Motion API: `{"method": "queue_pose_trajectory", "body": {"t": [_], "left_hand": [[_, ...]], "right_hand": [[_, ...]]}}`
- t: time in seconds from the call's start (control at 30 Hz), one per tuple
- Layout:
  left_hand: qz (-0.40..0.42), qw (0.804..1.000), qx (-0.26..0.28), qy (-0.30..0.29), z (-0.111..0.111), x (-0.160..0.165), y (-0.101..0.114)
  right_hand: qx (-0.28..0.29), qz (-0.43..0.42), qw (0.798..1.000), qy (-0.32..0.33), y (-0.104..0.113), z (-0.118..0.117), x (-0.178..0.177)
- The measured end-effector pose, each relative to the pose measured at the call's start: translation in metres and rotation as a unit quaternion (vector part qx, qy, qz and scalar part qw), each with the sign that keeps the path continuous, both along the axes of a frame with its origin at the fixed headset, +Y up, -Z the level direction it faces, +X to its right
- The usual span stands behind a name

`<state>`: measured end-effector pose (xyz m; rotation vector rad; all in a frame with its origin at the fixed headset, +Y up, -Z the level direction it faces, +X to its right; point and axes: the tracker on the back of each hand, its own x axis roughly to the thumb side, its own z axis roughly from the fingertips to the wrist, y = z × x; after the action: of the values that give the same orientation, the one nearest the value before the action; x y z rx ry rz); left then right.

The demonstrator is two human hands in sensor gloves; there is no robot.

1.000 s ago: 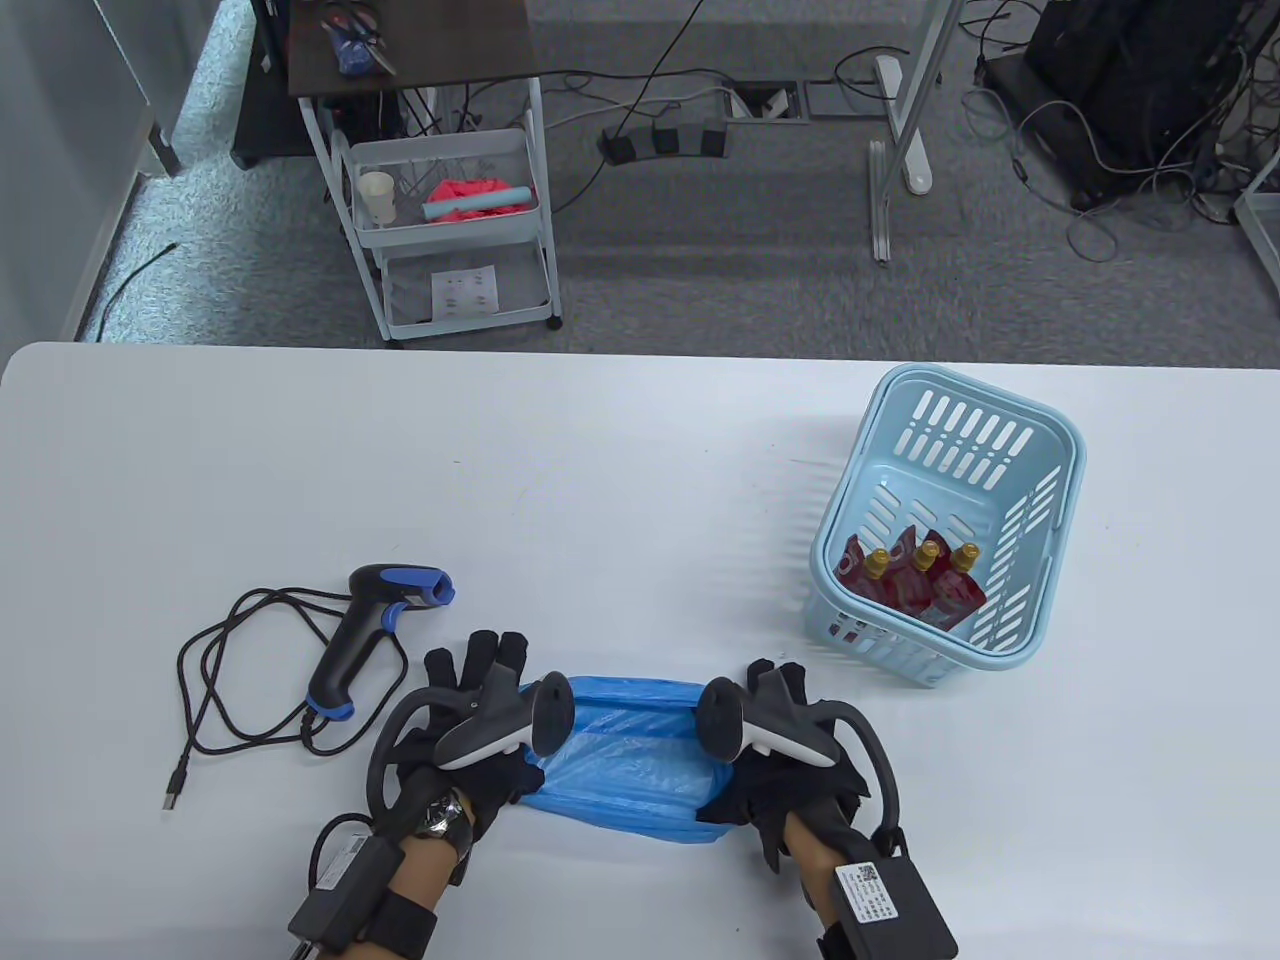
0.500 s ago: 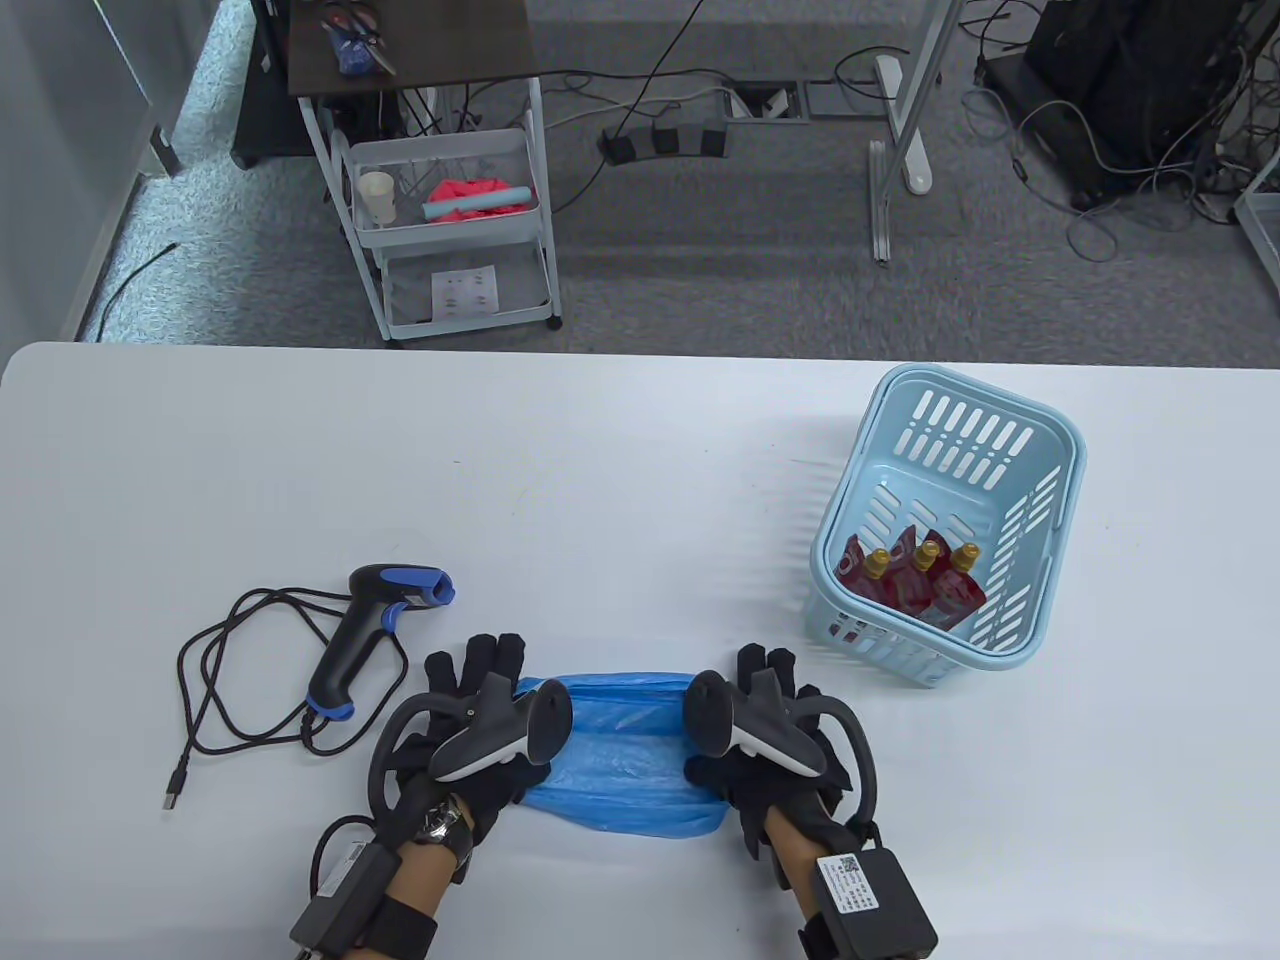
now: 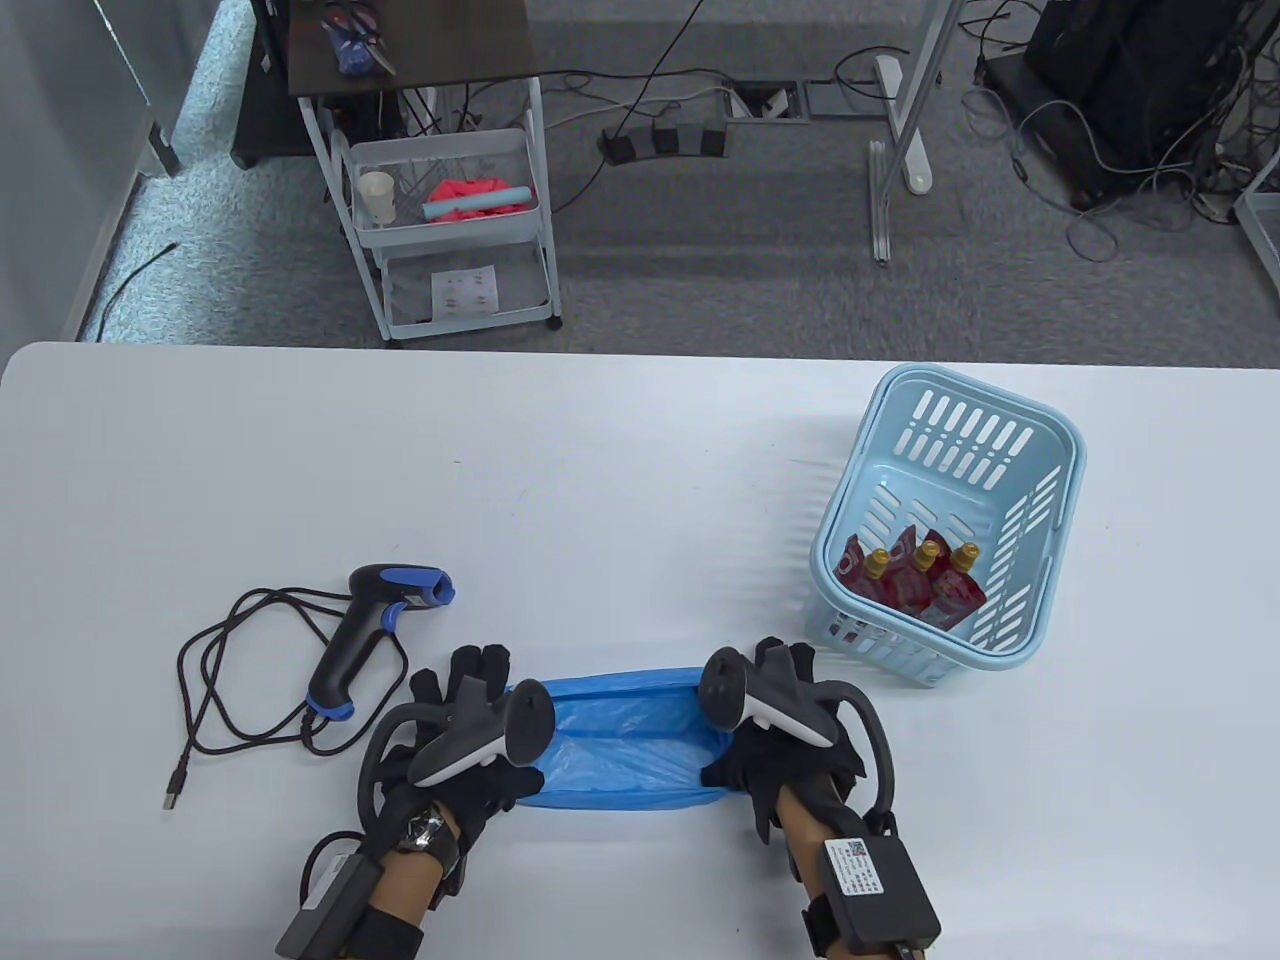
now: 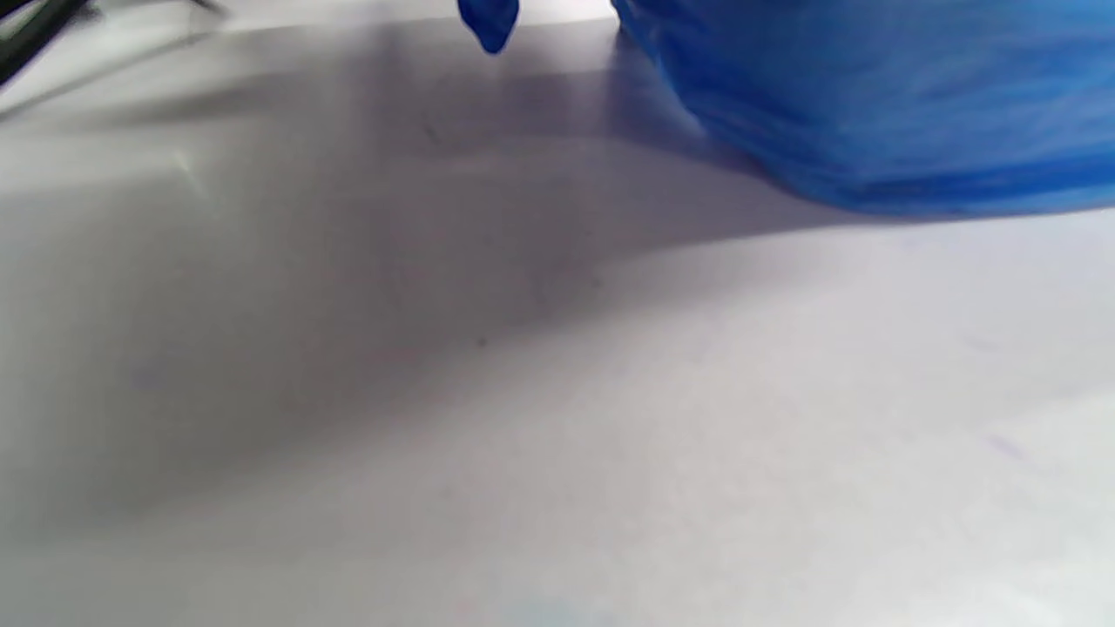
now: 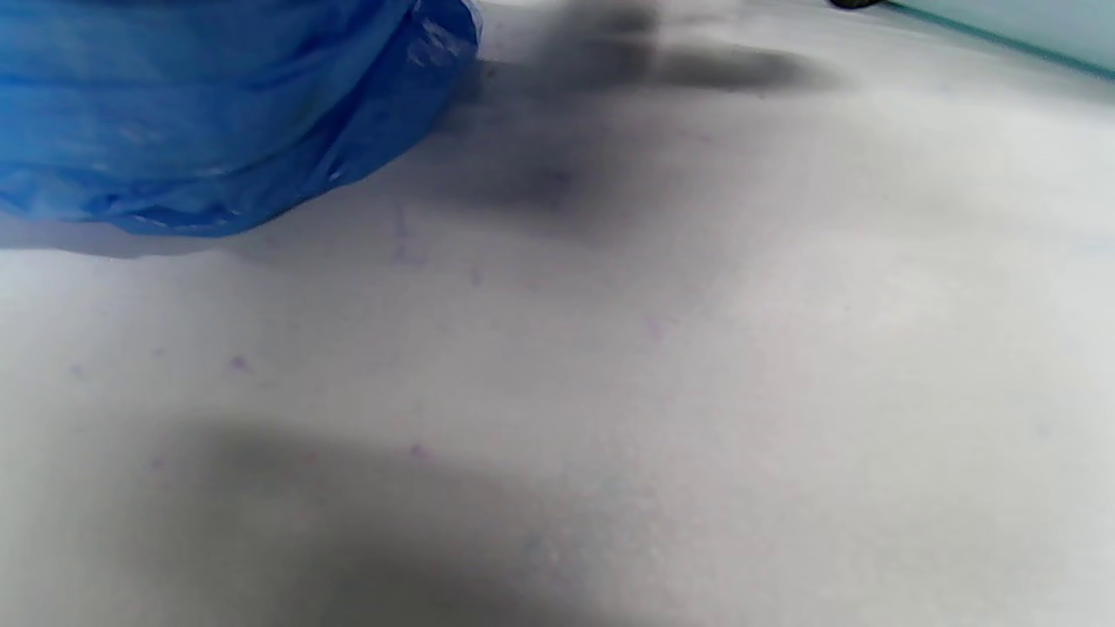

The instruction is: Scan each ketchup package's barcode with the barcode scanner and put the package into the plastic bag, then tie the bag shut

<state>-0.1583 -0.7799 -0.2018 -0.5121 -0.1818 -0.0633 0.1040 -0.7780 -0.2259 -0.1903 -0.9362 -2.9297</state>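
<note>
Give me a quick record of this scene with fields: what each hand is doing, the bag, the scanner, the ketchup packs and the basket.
left hand: on the left end of the bag; grip hidden by the tracker
right hand: on the right end of the bag; grip hidden too
plastic bag: blue, lying flat on the table between the hands
barcode scanner: lying on the table left of the bag, untouched, cable coiled beside it
ketchup packages: red pouches, all in the basket
basket: light blue, at the right of the table
</note>
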Motion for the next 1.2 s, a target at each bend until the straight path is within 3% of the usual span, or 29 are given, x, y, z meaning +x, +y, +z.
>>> {"method": "queue_pose_trajectory", "body": {"t": [0.6,0.8,1.2], "left_hand": [[-0.003,1.000,-0.006,0.007,-0.001,-0.001,0.001],[-0.020,1.000,-0.007,0.006,-0.002,0.003,0.002],[-0.032,0.999,-0.009,0.007,-0.002,0.006,0.003]], "right_hand": [[0.006,-0.010,1.000,0.013,-0.001,0.004,0.000],[0.024,-0.063,0.997,0.036,-0.001,0.006,0.002],[0.119,-0.158,0.978,0.068,0.042,0.027,0.005]]}}
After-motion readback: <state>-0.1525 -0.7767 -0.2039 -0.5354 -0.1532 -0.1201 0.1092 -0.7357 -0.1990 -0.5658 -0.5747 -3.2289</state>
